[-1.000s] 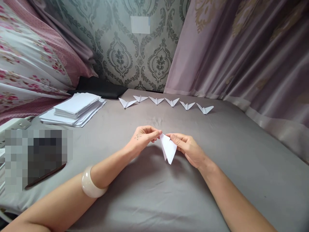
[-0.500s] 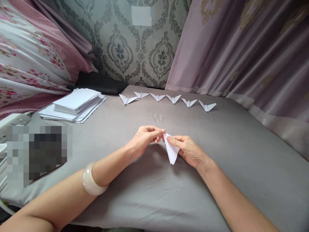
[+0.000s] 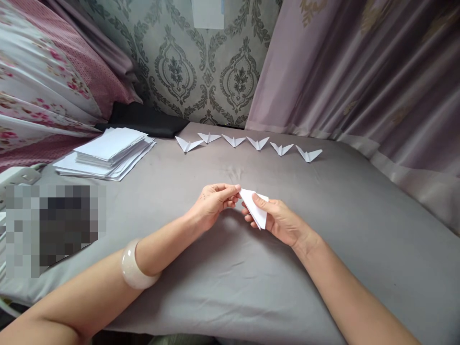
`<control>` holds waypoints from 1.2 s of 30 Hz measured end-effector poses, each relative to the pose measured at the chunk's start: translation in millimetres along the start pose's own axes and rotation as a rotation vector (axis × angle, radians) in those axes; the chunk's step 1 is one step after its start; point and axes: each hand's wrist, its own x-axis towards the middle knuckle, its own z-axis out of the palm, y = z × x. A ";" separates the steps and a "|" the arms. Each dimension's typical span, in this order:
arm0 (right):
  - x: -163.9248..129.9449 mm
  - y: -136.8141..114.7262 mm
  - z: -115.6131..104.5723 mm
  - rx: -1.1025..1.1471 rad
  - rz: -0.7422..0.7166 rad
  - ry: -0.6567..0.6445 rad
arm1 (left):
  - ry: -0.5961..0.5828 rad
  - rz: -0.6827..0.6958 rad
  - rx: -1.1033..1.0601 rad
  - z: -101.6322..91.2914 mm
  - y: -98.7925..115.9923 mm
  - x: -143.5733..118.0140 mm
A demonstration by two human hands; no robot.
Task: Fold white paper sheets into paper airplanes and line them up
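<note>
A folded white paper (image 3: 256,210) is held between both hands just above the grey sheet (image 3: 230,287), near the middle of the bed. The left hand (image 3: 212,203) is closed on the paper's upper left corner with thumb and fingertips pinched together; the right hand (image 3: 278,219) is clamped along its right side, the thumb laid across the top face and the fingers curled beneath. The two hands are close, nearly touching at the fingertips. One pale bangle (image 3: 134,268) is worn on the left forearm.

The paper is seen as a narrow, pointed triangle, creased flat, its tip directed down toward the wearer.

Farther off, six folded paper shapes (image 3: 247,143) with spread wings are laid in one row, spaced apart, near the far edge of the sheet. One loose stack of white sheets (image 3: 108,153) is placed at the far left, beside a black cushion (image 3: 147,122). A blurred patch is found at the near left.

Bare grey sheet lies between the hands and the row, and more to the right, up to the pink curtain (image 3: 359,81). Patterned wallpaper (image 3: 201,72) bounds the back.
</note>
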 end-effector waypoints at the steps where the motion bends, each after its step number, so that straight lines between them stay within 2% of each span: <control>1: -0.1 -0.3 -0.9 0.017 0.017 -0.005 | 0.024 0.009 -0.008 -0.5 0.8 0.5; 8: 1.5 -0.9 -4.3 0.060 0.079 0.027 | 0.089 0.009 -0.036 1.3 4.6 0.7; 22: 3.0 0.5 -4.5 0.027 0.051 0.065 | 0.112 0.004 -0.076 0.9 2.5 2.6; 28: 3.2 0.8 -10.8 -0.069 0.032 0.086 | 0.022 -0.045 -0.026 -3.4 2.5 2.7; 33: 0.2 -3.0 -14.9 -0.176 0.031 0.048 | -0.061 -0.165 0.093 -3.5 5.0 1.1; 36: -1.2 -7.9 -16.3 -0.216 -0.037 0.190 | -0.023 -0.199 0.052 -5.9 4.9 3.0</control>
